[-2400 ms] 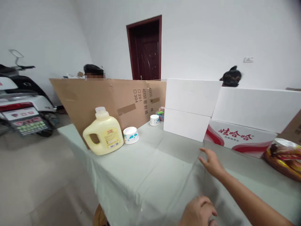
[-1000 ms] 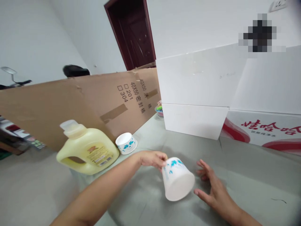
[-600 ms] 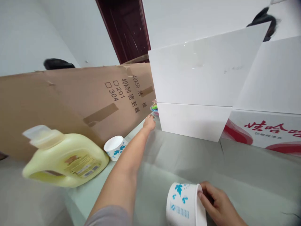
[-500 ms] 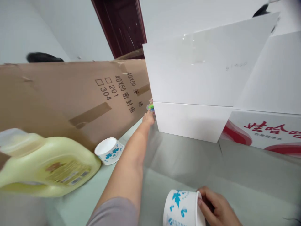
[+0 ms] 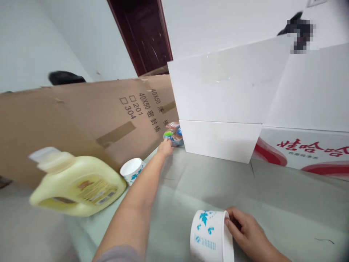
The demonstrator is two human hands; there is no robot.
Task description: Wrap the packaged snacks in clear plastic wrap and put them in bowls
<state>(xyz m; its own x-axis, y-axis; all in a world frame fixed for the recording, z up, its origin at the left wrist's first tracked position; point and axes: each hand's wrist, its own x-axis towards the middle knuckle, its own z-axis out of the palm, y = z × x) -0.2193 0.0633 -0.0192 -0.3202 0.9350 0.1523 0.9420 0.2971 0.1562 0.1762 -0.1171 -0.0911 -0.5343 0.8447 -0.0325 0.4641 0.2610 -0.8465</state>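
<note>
My left hand (image 5: 165,146) reaches far forward, its fingers closed at the near rim of a clear bluish bowl (image 5: 177,142). Small colourful packets (image 5: 173,127) fill that bowl, and the white carton hides its right side. At the lower right, my right hand (image 5: 249,230) pinches the rim of a white paper bowl (image 5: 207,238) with blue leaf prints, which lies tipped on its side. A second white paper bowl (image 5: 132,168) stands beside my left forearm, partly hidden by it.
A yellow jug (image 5: 84,185) with a handle stands at the left edge of the green-covered table (image 5: 174,203). Behind it runs a long brown cardboard box (image 5: 89,109). A white carton (image 5: 218,140) and a red-printed box (image 5: 297,153) line the back right.
My left hand has drawn the bowl of packets out from behind the white carton, so more of it shows. My right hand still holds the paper bowl; the view has shifted slightly.
</note>
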